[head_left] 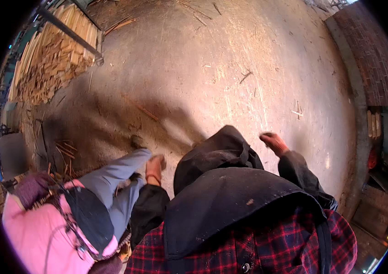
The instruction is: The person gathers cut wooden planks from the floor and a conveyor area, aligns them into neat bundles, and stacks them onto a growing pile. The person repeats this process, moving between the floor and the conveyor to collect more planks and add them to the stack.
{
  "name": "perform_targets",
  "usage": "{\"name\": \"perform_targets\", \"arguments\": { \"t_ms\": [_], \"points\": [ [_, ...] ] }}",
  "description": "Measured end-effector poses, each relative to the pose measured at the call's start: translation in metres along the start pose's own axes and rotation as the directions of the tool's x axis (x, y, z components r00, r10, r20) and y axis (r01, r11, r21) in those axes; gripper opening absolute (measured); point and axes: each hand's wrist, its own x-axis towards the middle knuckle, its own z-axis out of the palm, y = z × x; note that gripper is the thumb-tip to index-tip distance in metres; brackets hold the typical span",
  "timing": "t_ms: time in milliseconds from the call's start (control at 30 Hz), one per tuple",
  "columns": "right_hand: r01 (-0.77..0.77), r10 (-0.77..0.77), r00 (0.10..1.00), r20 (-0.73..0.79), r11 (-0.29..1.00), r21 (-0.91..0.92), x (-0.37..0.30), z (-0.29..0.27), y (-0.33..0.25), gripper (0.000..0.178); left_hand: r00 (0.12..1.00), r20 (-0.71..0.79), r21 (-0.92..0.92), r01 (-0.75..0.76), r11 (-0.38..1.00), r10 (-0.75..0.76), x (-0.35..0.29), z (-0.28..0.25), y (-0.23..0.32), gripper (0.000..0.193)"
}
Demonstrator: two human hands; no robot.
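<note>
My left hand (155,167), in an orange-brown glove with dark patches, hangs low beside my dark apron (230,201), close to a co-worker's grey-blue trouser leg (125,171). Its fingers are blurred and partly turned away, so their pose is unclear. On the other side, my right hand (274,142) is held out over the concrete floor (230,82). That glove is orange-brown too, dark toward the fingers, which look curled in; nothing shows in them. Dark sleeves cover both my forearms.
A co-worker in a pink top (43,233) is close at my left. Stacked wood pieces (59,55) stand behind a metal bar (70,34) at the far left. Wood scraps (297,109) lie scattered on the floor. A brick wall (372,55) runs along the right.
</note>
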Motion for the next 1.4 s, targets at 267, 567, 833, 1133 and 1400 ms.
{"name": "perform_targets", "arguments": {
  "t_ms": [267,567,833,1133,1400],
  "points": [
    [-0.6,0.634,0.729,0.259,0.41,0.687,0.166,-0.128,0.018,0.028,0.933,0.066,-0.19,-0.337,0.922,0.355,0.053,0.169,0.419,0.015],
    [0.291,-0.322,0.942,0.096,0.924,0.247,0.507,-0.302,-0.53,0.036,0.935,0.094,-0.218,-0.315,0.924,0.341,0.13,0.214,0.655,0.016],
    [0.855,-0.758,0.496,0.423,0.513,-0.082,0.617,-0.378,-0.796,0.03,0.795,0.249,-0.008,-0.57,0.822,0.553,0.279,0.268,0.953,0.02],
    [0.985,-0.722,0.143,0.677,0.039,-0.167,0.79,-0.468,-1.021,0.029,0.651,0.594,0.013,-0.596,0.803,0.473,0.442,0.415,1.202,0.018],
    [0.972,-0.622,-0.086,0.779,-0.224,-0.072,1.0,-0.517,-1.164,0.027,0.779,0.358,-0.006,-0.55,0.835,0.515,0.547,0.375,1.318,0.044]
  ]
}}
